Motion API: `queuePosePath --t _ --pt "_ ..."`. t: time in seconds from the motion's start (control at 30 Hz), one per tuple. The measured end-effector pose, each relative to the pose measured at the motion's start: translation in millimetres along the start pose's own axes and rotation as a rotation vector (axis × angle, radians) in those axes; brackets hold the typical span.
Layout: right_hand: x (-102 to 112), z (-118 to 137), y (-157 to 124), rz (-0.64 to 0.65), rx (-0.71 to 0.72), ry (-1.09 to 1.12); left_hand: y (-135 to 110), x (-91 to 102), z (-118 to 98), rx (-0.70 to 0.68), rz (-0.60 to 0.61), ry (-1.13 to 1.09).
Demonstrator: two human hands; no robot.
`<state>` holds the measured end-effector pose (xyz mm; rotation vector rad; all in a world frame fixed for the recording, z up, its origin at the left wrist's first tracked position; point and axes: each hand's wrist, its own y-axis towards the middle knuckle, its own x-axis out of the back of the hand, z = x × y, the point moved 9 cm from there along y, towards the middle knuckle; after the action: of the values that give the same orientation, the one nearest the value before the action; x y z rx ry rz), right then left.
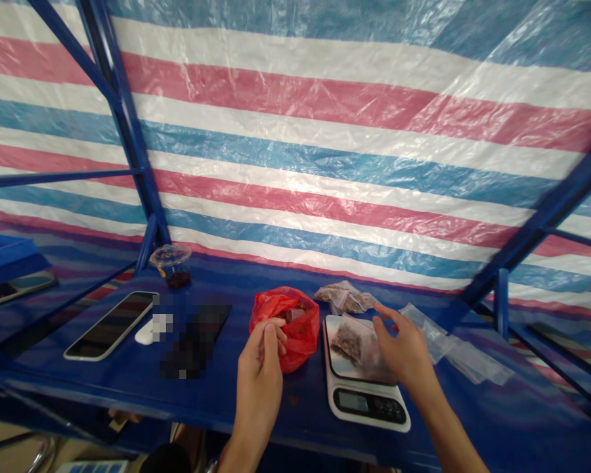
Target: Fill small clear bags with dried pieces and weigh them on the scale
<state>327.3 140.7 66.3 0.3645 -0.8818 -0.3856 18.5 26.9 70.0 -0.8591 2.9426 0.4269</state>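
A striped red, white and blue tarpaulin (295, 131) fills the background behind a blue steel frame (118, 112). Below it runs a blue worktop (103, 387), which carries the following items.

- One smartphone (111, 325), lying face up at the left.
- One small white object, pixelated and not identifiable, beside one dark pixelated shape (194, 341).
- One lidded clear plastic cup (171, 264) with dark contents, near the back edge.
- One digital kitchen scale (367, 374), its display toward the person.
- One red plastic bag (293, 332), standing open, with brown pieces at its mouth.
- A heap of filled clear bags (345, 297) behind the scale: at least two, exact count not readable.
- Several flat, unfilled clear bags (456, 345) to the right of the scale.

One clear zip bag (349, 345) of brown material lies on the scale pan, its long axis running diagonally across the pan. It sits down and to the left of the right grip (404, 348), which is the nearer grip. That grip is released, fingers spread just above the pan's far corner.

The left grip (259, 358) is at the red plastic bag's mouth, fingers curled inward. Whether it pinches a piece cannot be determined.
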Motion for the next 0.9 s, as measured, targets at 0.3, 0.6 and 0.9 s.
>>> queuePosePath --t 0.3,0.6,0.9 --pt "-3.4 7.5 -0.8 0.023 -0.004 0.043 -2.2 -6.0 2.2 0.001 0.013 0.037" --pt "-7.3 7.9 -2.1 0.108 -0.043 0.009 -5.5 -17.7 1.0 0.03 0.015 0.048" --pt "-4.2 6.8 -5.7 0.139 -0.053 -0.215 -7.7 -17.4 -0.4 0.031 0.018 0.082"
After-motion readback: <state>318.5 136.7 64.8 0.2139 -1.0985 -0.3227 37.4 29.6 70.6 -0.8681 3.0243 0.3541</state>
